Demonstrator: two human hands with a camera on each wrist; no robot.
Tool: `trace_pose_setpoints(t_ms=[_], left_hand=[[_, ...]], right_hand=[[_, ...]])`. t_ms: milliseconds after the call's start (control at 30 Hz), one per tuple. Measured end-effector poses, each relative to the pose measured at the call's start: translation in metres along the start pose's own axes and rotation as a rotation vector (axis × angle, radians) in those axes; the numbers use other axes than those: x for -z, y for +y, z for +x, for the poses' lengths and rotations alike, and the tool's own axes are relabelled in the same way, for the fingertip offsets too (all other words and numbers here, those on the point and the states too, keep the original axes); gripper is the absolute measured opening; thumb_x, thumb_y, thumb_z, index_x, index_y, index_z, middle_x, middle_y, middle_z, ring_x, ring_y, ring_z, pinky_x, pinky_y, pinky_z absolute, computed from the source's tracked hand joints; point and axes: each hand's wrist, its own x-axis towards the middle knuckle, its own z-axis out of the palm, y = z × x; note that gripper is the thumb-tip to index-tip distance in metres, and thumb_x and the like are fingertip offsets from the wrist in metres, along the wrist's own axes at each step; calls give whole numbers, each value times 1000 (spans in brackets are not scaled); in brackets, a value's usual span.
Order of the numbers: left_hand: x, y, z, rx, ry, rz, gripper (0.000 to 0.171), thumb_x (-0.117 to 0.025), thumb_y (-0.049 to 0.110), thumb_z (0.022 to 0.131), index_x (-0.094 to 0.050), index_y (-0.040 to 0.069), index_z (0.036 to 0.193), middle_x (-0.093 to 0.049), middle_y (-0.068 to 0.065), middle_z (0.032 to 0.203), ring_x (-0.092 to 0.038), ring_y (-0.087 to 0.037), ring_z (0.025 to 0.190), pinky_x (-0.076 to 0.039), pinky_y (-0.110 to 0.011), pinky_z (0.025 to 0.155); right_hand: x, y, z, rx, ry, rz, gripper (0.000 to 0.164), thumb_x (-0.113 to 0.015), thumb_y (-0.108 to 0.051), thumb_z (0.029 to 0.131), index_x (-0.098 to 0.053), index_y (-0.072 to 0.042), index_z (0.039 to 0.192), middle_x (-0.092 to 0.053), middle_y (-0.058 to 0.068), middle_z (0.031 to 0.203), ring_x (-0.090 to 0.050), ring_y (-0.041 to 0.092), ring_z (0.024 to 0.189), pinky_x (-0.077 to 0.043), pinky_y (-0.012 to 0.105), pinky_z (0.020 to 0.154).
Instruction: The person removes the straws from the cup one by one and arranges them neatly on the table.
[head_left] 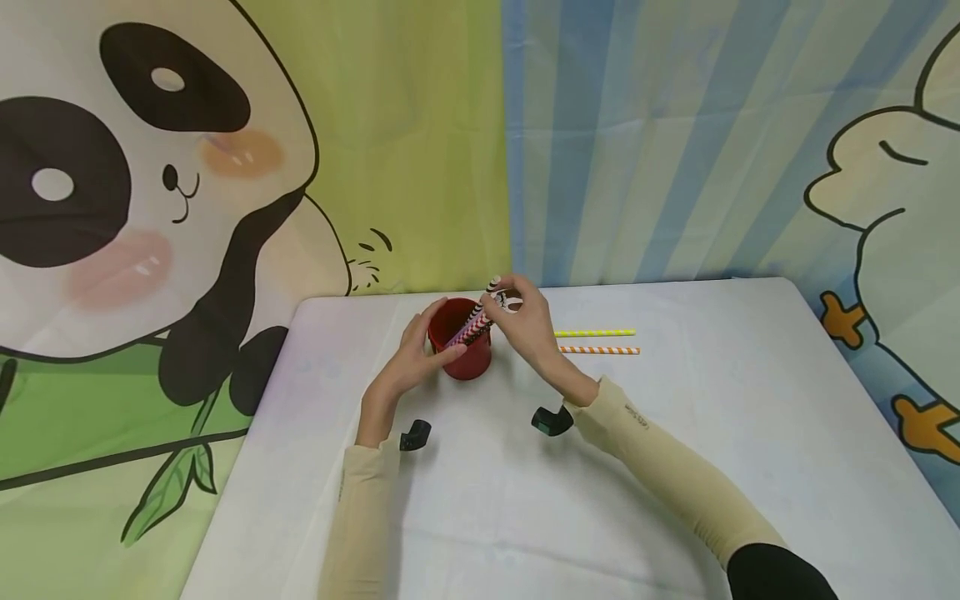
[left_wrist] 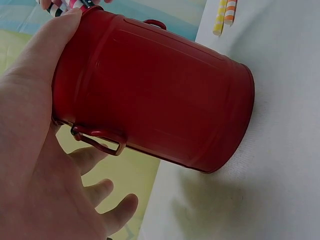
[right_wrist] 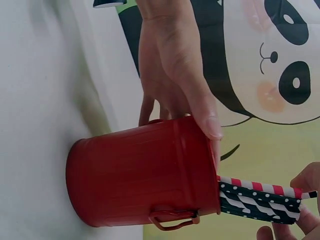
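A small red bucket (head_left: 468, 365) with little side handles stands on the white table. My left hand (head_left: 411, 357) holds it at the rim: the thumb lies along the near side of the rim, and other fingers spread past the side handle in the left wrist view. Out of the bucket's mouth leans a bundle of patterned paper straws (right_wrist: 260, 200), striped and dotted in black, white and pink-red. Their upper ends are pinched by my right hand (head_left: 531, 329). The bucket wall hides the lower ends of the straws.
To the right of the bucket, a yellow striped straw (head_left: 600, 332) and an orange striped straw (head_left: 603, 351) lie side by side on the table (head_left: 675, 467). A cloth backdrop (head_left: 420, 125) with cartoon animals hangs behind the table's far edge.
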Motion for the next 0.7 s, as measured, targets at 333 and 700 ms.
trace_pose_setpoints(t_ms=[333, 700], left_hand=[[0, 1, 1, 6, 1, 3, 86, -74, 51, 86, -23, 47, 155, -33, 1, 159, -13, -27, 154, -21, -67, 118], [0, 2, 0, 10, 1, 5, 87, -75, 50, 86, -22, 47, 156, -35, -1, 157, -21, -26, 150, -25, -64, 118]], right_hand=[[17, -9, 2, 18, 42, 65, 25, -70, -22, 93, -63, -5, 110, -63, 12, 117, -63, 28, 112, -47, 54, 99], [36, -21, 5, 29, 51, 84, 25, -68, -26, 95, -62, -7, 111, -63, 11, 116, -63, 27, 112, -46, 49, 103]])
